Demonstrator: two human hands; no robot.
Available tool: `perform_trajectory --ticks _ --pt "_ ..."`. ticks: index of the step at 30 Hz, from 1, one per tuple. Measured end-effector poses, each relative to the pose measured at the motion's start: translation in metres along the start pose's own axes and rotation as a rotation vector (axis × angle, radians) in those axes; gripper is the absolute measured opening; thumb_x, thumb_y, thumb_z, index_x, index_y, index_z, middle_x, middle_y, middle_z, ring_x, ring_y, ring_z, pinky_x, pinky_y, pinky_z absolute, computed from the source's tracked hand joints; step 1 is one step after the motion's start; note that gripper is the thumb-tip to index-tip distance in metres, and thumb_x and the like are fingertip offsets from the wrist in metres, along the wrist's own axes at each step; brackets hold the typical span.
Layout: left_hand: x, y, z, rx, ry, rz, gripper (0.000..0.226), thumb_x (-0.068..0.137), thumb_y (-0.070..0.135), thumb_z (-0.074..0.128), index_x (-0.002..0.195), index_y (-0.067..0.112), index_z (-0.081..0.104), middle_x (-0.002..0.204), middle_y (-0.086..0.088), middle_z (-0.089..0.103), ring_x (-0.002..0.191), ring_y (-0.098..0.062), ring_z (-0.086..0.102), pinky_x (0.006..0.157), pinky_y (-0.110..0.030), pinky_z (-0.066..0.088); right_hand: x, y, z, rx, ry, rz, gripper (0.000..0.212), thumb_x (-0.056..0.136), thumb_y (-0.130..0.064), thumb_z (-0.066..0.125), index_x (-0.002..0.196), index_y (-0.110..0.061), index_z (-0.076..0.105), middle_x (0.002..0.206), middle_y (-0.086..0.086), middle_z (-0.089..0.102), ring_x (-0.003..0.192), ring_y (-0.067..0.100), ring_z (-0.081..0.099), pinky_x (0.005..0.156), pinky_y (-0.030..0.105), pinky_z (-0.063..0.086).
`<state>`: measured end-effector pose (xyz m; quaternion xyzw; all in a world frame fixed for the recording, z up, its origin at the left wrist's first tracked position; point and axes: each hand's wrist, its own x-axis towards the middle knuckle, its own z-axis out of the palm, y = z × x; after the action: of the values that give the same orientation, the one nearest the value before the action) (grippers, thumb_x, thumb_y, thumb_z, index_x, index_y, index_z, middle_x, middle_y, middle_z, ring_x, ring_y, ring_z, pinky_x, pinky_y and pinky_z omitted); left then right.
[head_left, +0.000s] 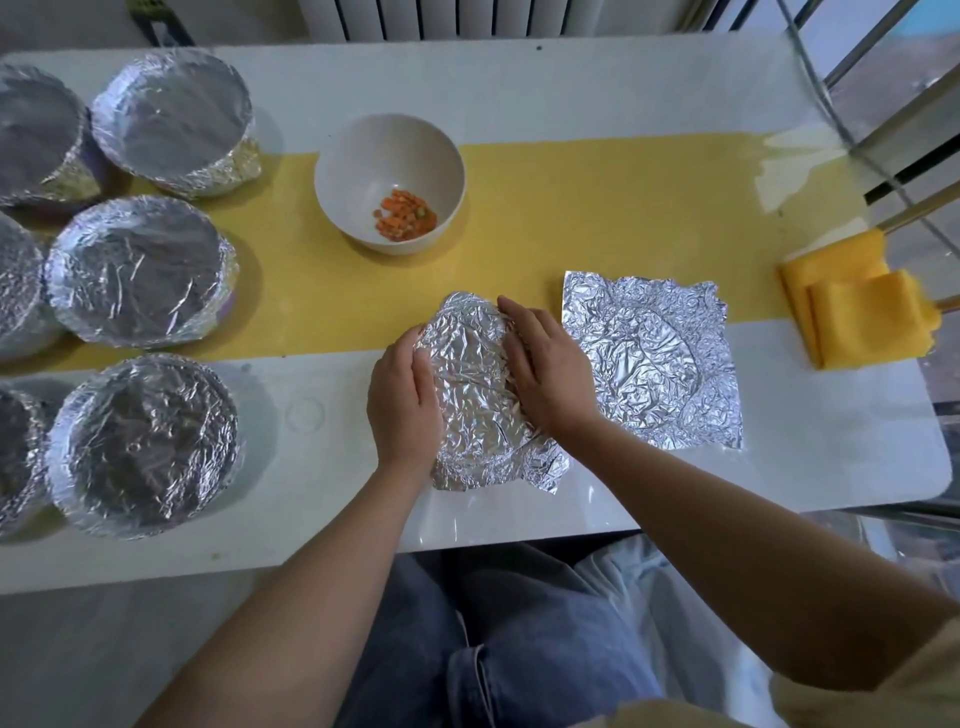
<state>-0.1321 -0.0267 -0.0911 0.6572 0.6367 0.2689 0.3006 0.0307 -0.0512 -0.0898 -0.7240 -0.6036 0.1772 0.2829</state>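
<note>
Clearly the work is covering bowls with foil, and the white surface (519, 93) with its yellow strip carries all of it. Several finished foil-topped bowls (140, 270) crowd its left side. To the right of centre lies a spare foil sheet (654, 364), flat and crumpled, apart from the yellow cloth (857, 312) at the far right edge. Near the front edge, between both hands, sits the foil-covered bowl (470, 389), its sheet moulded over the top, with a loose flap at the near right. Behind it stands an open white bowl (389, 156) holding a few carrot pieces (405, 215).

The left hand (405, 405) grips the bowl's left side, fingers curled round the rim and thumb on the foil. The right hand (545, 374) presses the right side with nearly straight fingers, holding nothing.

I judge the step to be crimping foil round the rim. Next, tuck in that loose flap, working round without tearing the sheet.
</note>
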Motion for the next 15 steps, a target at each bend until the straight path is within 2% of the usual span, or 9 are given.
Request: perform_trajectory --ticks 3,6,8,10,13,15 --pt "0.001 -0.005 0.003 -0.027 -0.023 -0.061 0.036 0.105 0.025 0.035 0.130 0.010 0.055 0.114 -0.007 0.066 0.104 -0.024 0.059 0.082 -0.025 0.038 0.000 -0.001 -0.001 0.017 -0.003 0.020 0.039 0.102 -0.027 0.042 0.140 -0.020 0.050 0.123 0.000 0.060 0.104 0.019 0.059 0.071 0.030 0.046" --pt "0.003 -0.008 0.002 -0.086 -0.042 -0.082 0.044 0.099 0.038 0.031 0.122 0.012 0.058 0.100 -0.008 0.066 0.094 -0.030 0.060 0.076 -0.032 0.041 0.002 -0.001 -0.004 0.100 -0.025 0.100 0.041 0.102 -0.031 0.038 0.140 -0.016 0.049 0.131 0.002 0.058 0.114 0.020 0.056 0.086 0.033 0.048" --pt "0.003 -0.007 -0.001 -0.078 -0.019 -0.082 0.047 0.097 0.038 0.032 0.124 0.010 0.058 0.107 -0.008 0.066 0.102 -0.029 0.059 0.086 -0.039 0.044 0.000 -0.001 -0.008 0.140 0.007 0.126 0.045 0.102 -0.032 0.036 0.141 -0.013 0.046 0.136 0.006 0.054 0.122 0.020 0.051 0.096 0.032 0.042" --pt "0.002 -0.003 -0.006 -0.040 0.034 -0.057 0.045 0.097 0.031 0.034 0.130 0.008 0.055 0.122 -0.008 0.062 0.114 -0.026 0.053 0.098 -0.039 0.039 -0.005 0.000 -0.012 0.147 0.067 0.130 0.046 0.102 -0.030 0.037 0.143 -0.011 0.043 0.141 0.008 0.050 0.129 0.020 0.044 0.104 0.031 0.036" --pt "0.001 0.001 -0.009 0.012 0.076 0.033 0.042 0.098 0.021 0.036 0.134 0.006 0.051 0.134 -0.009 0.056 0.124 -0.026 0.048 0.103 -0.037 0.034 -0.017 -0.001 -0.015 0.158 0.122 0.097 0.046 0.102 -0.025 0.040 0.144 -0.008 0.041 0.146 0.008 0.045 0.134 0.018 0.039 0.111 0.030 0.030" --pt "-0.001 0.000 -0.008 0.028 0.040 0.084 0.041 0.100 0.019 0.035 0.136 0.006 0.050 0.138 -0.009 0.054 0.128 -0.027 0.047 0.106 -0.039 0.035 -0.026 -0.003 -0.014 0.163 0.119 0.099 0.047 0.101 -0.024 0.041 0.145 -0.008 0.039 0.147 0.007 0.044 0.135 0.017 0.038 0.111 0.028 0.029"
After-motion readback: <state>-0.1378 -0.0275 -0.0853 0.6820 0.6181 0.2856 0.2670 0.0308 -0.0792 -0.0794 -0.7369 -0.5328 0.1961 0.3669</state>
